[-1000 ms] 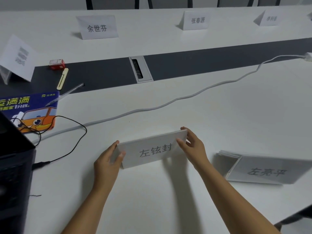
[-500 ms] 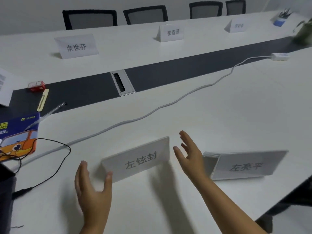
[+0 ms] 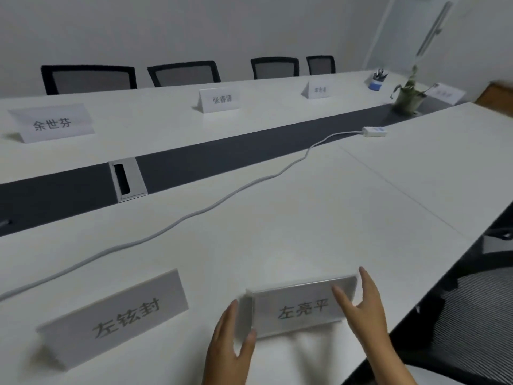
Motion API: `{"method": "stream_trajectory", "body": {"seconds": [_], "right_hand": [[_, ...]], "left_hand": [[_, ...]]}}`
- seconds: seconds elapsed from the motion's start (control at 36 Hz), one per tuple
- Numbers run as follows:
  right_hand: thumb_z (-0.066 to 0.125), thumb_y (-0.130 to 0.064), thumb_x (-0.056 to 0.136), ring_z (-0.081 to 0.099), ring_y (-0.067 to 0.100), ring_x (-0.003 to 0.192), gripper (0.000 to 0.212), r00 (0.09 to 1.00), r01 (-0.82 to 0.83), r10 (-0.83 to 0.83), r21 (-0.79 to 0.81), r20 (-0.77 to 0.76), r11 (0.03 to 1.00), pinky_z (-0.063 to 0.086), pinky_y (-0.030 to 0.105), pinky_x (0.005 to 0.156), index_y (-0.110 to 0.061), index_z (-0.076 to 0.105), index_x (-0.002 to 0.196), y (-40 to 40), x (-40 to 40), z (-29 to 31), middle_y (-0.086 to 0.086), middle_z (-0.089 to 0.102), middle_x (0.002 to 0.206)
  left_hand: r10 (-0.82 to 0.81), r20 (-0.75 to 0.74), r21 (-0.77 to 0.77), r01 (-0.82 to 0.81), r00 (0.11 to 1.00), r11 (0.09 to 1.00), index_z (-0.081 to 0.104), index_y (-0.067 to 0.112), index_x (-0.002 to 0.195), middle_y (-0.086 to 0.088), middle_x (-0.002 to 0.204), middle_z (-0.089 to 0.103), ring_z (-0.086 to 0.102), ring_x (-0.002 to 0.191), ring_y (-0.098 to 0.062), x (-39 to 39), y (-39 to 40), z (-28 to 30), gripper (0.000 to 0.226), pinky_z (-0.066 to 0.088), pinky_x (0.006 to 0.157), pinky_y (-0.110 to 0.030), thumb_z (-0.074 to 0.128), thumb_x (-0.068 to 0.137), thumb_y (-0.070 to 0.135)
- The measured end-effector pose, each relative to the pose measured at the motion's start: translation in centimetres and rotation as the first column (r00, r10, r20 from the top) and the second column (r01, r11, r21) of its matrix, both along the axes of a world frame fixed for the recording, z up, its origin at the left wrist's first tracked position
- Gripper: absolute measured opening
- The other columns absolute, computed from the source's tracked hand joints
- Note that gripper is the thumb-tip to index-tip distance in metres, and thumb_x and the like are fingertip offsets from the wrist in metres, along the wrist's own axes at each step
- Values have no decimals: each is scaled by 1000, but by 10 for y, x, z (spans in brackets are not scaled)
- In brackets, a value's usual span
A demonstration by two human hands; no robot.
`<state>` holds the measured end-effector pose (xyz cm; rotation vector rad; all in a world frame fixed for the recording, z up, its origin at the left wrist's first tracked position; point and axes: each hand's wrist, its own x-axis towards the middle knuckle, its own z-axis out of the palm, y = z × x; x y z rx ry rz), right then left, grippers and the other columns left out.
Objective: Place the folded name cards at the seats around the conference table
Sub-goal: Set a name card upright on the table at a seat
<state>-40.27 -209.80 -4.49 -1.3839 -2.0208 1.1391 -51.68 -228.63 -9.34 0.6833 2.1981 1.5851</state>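
A stack of folded name cards point(image 3: 298, 311) stands near the table's front edge, printed face toward me. My left hand point(image 3: 230, 339) is at its left end, fingers straight, thumb touching the lower left corner. My right hand point(image 3: 365, 305) is at the right end, thumb across the front face and fingers reaching up behind; I see no firm grip. A single name card point(image 3: 116, 315) stands alone to the left. Three placed cards, the left point(image 3: 52, 123), the middle point(image 3: 220, 100) and the right point(image 3: 319, 90), stand along the far side.
A white cable point(image 3: 194, 215) crosses the white table point(image 3: 305, 212) to an adapter point(image 3: 374, 132). On the dark centre strip are a cable box point(image 3: 126, 179) and a potted plant point(image 3: 408, 98). A pen cup point(image 3: 376, 80) stands behind. A mesh chair point(image 3: 472, 315) is at my right.
Both hands let go of the single name card, which stays standing on the table, and moved right to the ends of the stack. My view has swung right and up.
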Motion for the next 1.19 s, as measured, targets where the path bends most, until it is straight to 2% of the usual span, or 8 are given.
{"method": "stream_trajectory", "body": {"seconds": [0.14,0.22,0.31,0.42,0.75,0.83,0.97,1.19], "right_hand": [[63,-20,81,44,18,121,58,991,-125,116,-140,-67,982,33,28,98,-17,37,133,34,4,-11,3,49,134],[64,-21,80,45,12,117,55,982,-179,163,-177,-99,968,35,26,99,-17,42,129,42,8,-17,1,49,134],[63,-24,80,44,15,121,54,977,-200,182,-182,-113,963,33,24,98,-16,42,129,46,8,-22,0,48,134],[62,-27,81,42,16,124,54,960,-271,251,-198,-121,942,33,24,97,-15,41,129,46,4,-23,1,46,134],[61,-38,77,25,14,137,59,884,-454,443,-53,-149,889,22,21,105,-16,42,128,39,-22,-4,4,33,146],[53,-43,66,40,13,127,67,874,-446,446,44,-192,894,24,9,92,-15,44,126,49,-35,24,0,47,135],[52,-41,65,47,10,100,65,868,-415,438,142,-236,899,40,22,85,-17,43,124,92,-61,75,-11,47,113],[53,-39,64,49,12,93,59,932,-255,292,182,-214,950,35,1,61,-13,46,116,183,-86,73,-8,49,109]], "left_hand": [[102,104,-69,-95,989,993,39,9,131,-12,136,46,45,124,-25,8,47,5,52,33,102,-26,58,83,10],[268,35,-54,-266,963,963,54,24,118,-9,125,56,55,109,-8,17,58,7,45,35,88,0,55,82,-1],[351,-22,-68,-351,936,934,56,53,104,7,111,59,54,102,9,23,63,9,59,31,79,9,58,80,-1],[442,26,-102,-437,897,894,58,12,115,-13,122,59,51,114,-21,32,61,10,32,38,96,-21,54,85,5],[644,-115,-142,-654,756,743,57,14,114,-13,121,60,53,114,-31,46,46,37,28,42,99,-48,49,88,18],[645,-180,-72,-664,743,745,59,7,111,-12,117,60,53,112,-26,40,55,59,28,39,97,-34,55,86,19],[613,-254,100,-610,748,786,61,-2,108,-6,99,58,55,89,-4,18,90,99,52,36,78,5,48,76,36],[452,-71,97,-445,889,890,52,1,121,-4,119,56,50,101,-9,-44,192,97,37,34,76,5,55,85,5]]}}
